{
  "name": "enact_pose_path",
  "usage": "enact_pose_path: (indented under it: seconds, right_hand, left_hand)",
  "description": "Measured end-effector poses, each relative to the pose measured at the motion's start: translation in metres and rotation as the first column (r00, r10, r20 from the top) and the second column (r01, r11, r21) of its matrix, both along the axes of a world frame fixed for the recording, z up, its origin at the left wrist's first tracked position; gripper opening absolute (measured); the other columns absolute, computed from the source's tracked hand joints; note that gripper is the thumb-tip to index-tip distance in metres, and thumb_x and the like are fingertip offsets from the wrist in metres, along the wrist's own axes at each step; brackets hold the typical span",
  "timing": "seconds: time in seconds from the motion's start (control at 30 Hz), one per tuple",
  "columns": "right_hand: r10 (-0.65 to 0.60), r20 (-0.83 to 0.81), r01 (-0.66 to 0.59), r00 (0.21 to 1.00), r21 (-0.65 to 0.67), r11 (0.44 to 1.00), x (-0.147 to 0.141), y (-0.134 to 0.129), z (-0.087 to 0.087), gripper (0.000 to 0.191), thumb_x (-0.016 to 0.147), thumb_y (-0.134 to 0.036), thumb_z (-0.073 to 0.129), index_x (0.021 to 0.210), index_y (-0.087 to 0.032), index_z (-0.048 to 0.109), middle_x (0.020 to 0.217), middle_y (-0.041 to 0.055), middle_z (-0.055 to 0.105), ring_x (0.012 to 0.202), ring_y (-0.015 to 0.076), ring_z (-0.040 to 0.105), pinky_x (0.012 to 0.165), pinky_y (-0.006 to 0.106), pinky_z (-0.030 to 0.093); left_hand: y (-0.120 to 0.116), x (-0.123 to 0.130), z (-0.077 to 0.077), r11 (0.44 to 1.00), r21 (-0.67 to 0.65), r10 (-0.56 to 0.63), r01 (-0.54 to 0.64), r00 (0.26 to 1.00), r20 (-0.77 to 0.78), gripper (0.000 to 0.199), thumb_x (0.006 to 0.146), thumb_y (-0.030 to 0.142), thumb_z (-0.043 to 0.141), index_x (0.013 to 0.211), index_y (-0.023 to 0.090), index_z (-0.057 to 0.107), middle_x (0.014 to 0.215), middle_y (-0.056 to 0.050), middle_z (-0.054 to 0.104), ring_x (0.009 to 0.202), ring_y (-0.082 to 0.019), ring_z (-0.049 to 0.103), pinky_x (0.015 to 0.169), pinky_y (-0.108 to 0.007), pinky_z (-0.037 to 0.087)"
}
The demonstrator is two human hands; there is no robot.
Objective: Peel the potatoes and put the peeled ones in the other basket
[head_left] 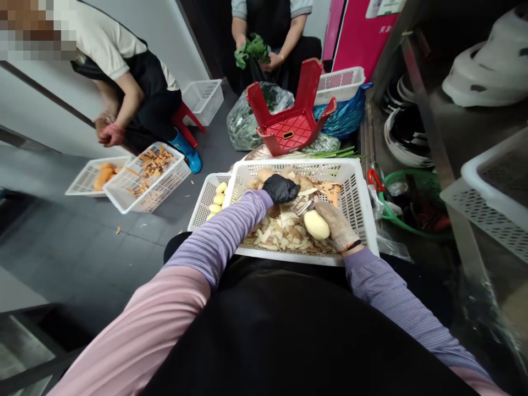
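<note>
My left hand point(281, 190), in a black glove, is closed over the white basket point(368, 214) on my lap; what it holds, if anything, is hidden. In my right hand point(337, 224), which wears a beige glove, is a peeled potato point(316, 225). Pale and brown peelings point(284, 231) lie under both hands. Unpeeled potatoes point(262, 175) rest at the back of the basket, and orange peelings point(331, 192) at its right. Small pale strips lie between my hands.
Peeled potatoes point(215, 208) sit in a second basket point(198, 208) on the left. An upturned red stool point(289, 132) stands ahead. Two people sit nearby, one holding leafy greens point(253, 50). Further left are baskets with orange peelings point(154, 165) and orange pieces point(105, 175). A metal shelf point(439, 137) borders the right.
</note>
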State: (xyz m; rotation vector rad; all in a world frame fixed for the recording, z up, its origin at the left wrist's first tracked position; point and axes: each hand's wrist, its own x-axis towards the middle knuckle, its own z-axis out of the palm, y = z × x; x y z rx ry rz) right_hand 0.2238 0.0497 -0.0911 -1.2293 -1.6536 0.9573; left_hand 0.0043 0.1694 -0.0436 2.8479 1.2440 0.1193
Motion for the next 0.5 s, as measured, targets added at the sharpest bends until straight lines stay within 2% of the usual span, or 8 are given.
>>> enact_pose_path:
  seconds: [0.07,0.13,0.2,0.27,0.3,0.37,0.43,0.5]
  right_hand:
    - [-0.189,-0.354,0.072,0.916,-0.319,0.945,-0.009,0.0,0.012,0.03,0.074,-0.048,0.071,0.091,-0.024,0.068,0.105,0.0098,0.072,0.112,0.0281,0.064,0.1,0.044,0.052]
    - [-0.374,-0.498,0.054,0.782,-0.544,0.837,-0.019,0.0,0.02,0.03,0.081,-0.054,0.064,0.086,-0.024,0.064,0.094,0.0079,0.073,0.101,0.0262,0.068,0.09,0.044,0.057]
    - [-0.528,-0.541,-0.016,0.655,-0.708,0.706,-0.03,0.0,0.028,0.034,0.09,-0.057,0.05,0.086,-0.024,0.06,0.082,0.005,0.073,0.086,0.0233,0.07,0.078,0.043,0.061]
    - [-0.68,-0.565,-0.168,0.466,-0.812,0.559,-0.04,0.0,0.037,0.038,0.095,-0.057,0.042,0.088,-0.024,0.059,0.075,0.0022,0.071,0.074,0.0201,0.07,0.069,0.038,0.061]
    - [-0.715,-0.585,-0.238,0.384,-0.81,0.535,-0.044,-0.001,0.041,0.038,0.096,-0.056,0.041,0.091,-0.024,0.06,0.075,0.001,0.072,0.069,0.0185,0.07,0.065,0.035,0.061]
    - [-0.714,-0.636,-0.302,0.292,-0.77,0.562,-0.049,-0.002,0.047,0.031,0.098,-0.049,0.044,0.096,-0.023,0.061,0.075,-0.0003,0.072,0.061,0.0157,0.067,0.058,0.03,0.059]
    - [-0.73,-0.628,-0.304,0.27,-0.775,0.554,-0.05,-0.004,0.048,0.022,0.098,-0.039,0.046,0.095,-0.022,0.06,0.069,-0.0009,0.071,0.052,0.0137,0.064,0.05,0.025,0.055]
    - [-0.75,-0.594,-0.279,0.29,-0.802,0.528,-0.049,-0.005,0.044,0.019,0.098,-0.033,0.045,0.091,-0.02,0.058,0.06,-0.0014,0.067,0.045,0.0132,0.06,0.042,0.023,0.05]
  left_hand:
    - [0.001,-0.003,0.005,0.989,-0.017,0.14,-0.145,0.978,-0.154,0.044,0.089,0.039,0.044,0.081,0.011,0.078,0.073,-0.012,0.073,0.066,-0.022,0.062,0.061,-0.032,0.034]
    - [-0.004,-0.005,0.015,0.963,-0.015,0.261,-0.271,0.941,-0.217,0.047,0.092,0.039,0.041,0.086,0.011,0.078,0.076,-0.013,0.074,0.068,-0.023,0.064,0.061,-0.033,0.035]
    - [-0.017,-0.001,0.027,0.966,-0.009,0.253,-0.258,0.953,-0.168,0.051,0.095,0.038,0.035,0.088,0.012,0.078,0.078,-0.013,0.074,0.07,-0.024,0.064,0.062,-0.034,0.035]
    - [-0.035,0.01,0.037,0.989,0.012,0.149,-0.149,0.982,-0.115,0.054,0.096,0.039,0.032,0.086,0.012,0.078,0.079,-0.015,0.073,0.071,-0.025,0.064,0.063,-0.036,0.035]
    - [-0.044,0.016,0.04,0.996,0.025,0.09,-0.087,0.991,-0.097,0.055,0.096,0.039,0.031,0.085,0.012,0.077,0.078,-0.016,0.072,0.071,-0.026,0.063,0.063,-0.037,0.034]
    - [-0.058,0.026,0.042,0.999,0.044,-0.021,0.024,0.998,-0.061,0.056,0.096,0.041,0.031,0.081,0.012,0.077,0.076,-0.017,0.07,0.071,-0.027,0.062,0.064,-0.038,0.034]
    - [-0.061,0.029,0.036,0.994,0.05,-0.092,0.093,0.995,-0.026,0.055,0.095,0.041,0.033,0.078,0.013,0.076,0.074,-0.017,0.069,0.071,-0.027,0.061,0.065,-0.039,0.034]
    - [-0.053,0.024,0.027,0.998,0.045,-0.048,0.05,0.998,-0.035,0.052,0.094,0.04,0.035,0.077,0.012,0.076,0.073,-0.017,0.069,0.071,-0.026,0.062,0.064,-0.038,0.034]
